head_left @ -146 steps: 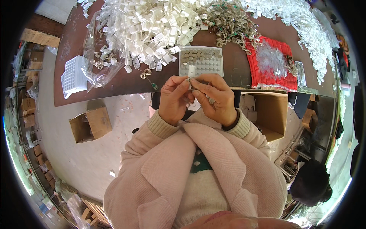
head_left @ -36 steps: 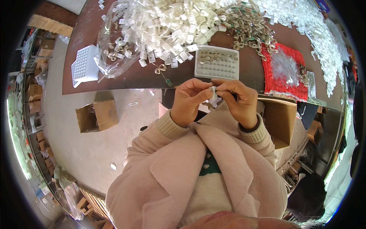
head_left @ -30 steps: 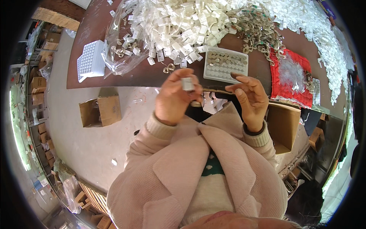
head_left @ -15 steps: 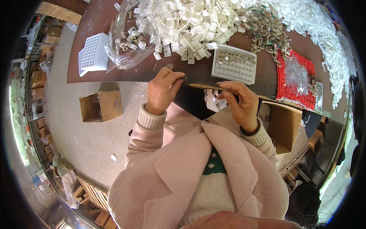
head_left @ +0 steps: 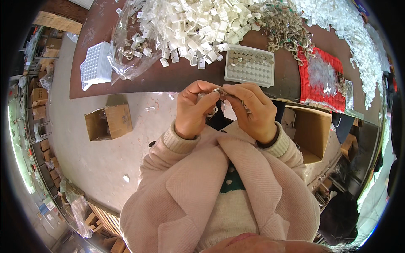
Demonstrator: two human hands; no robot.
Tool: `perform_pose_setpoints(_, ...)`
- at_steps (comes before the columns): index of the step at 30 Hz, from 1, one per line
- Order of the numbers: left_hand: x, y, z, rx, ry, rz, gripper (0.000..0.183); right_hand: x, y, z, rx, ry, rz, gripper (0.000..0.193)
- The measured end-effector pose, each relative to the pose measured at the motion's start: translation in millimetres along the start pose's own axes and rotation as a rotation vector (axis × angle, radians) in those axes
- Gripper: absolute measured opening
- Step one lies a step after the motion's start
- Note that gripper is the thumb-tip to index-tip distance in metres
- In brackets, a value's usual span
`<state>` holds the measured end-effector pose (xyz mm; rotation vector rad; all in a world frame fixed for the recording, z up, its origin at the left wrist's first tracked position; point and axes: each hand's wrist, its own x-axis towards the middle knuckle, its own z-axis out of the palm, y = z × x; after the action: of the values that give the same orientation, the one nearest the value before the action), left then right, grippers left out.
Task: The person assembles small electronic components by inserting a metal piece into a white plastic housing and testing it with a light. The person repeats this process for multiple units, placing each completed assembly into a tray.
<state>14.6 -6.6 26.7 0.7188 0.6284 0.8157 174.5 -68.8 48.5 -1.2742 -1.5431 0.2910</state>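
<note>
My left hand (head_left: 193, 110) is closed, its thumb and forefinger pinching a small shiny piece (head_left: 217, 90) near the table's front edge. A thin, pale loop (head_left: 213, 111) hangs below those fingers. Right beside it, my right hand (head_left: 254, 110) is closed too, its fingertips meeting the left hand's at the small piece. Something narrow and dark shows under the right fingers, too small to name. Beyond the hands lies a clear plastic tray (head_left: 249, 78), its back rows filled with round silvery discs (head_left: 252, 57).
Small white plastic cases (head_left: 202, 27) lie heaped at the back, beside tangled brownish strands (head_left: 287, 25). A red cloth pad (head_left: 310, 88) lies on the right, stacked white trays (head_left: 97, 65) on the left. Cardboard boxes (head_left: 119, 121) stand below the table on both sides.
My hands have come together from wide apart; the left moved right, the right slightly left. The left fingertips now meet the right ones at the small piece. The view has shifted slightly.
</note>
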Motion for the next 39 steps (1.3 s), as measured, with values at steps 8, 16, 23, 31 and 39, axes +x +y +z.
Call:
perform_pose_setpoints(8,-1,6,0,0.360,-0.112,0.145,0.009,0,4,-12,-0.036,-0.093,-0.034,0.031)
perform_pose_setpoints(16,-5,-12,7,-0.048,0.048,0.115,0.011,-6,6,-4,-0.018,-0.023,0.006,0.030)
perform_pose_setpoints(23,0,-12,11,-0.108,0.068,0.030,0.022,0,8,-1,-0.163,0.057,-0.113,0.032)
perform_pose_setpoints(31,58,84,-21,1.018,0.169,0.732,0.005,-1,6,-16,-0.073,0.129,0.025,0.021)
perform_pose_setpoints(39,79,19,-43,1.695,0.463,0.591,0.024,-7,10,-18,-0.014,0.078,0.087,0.022)
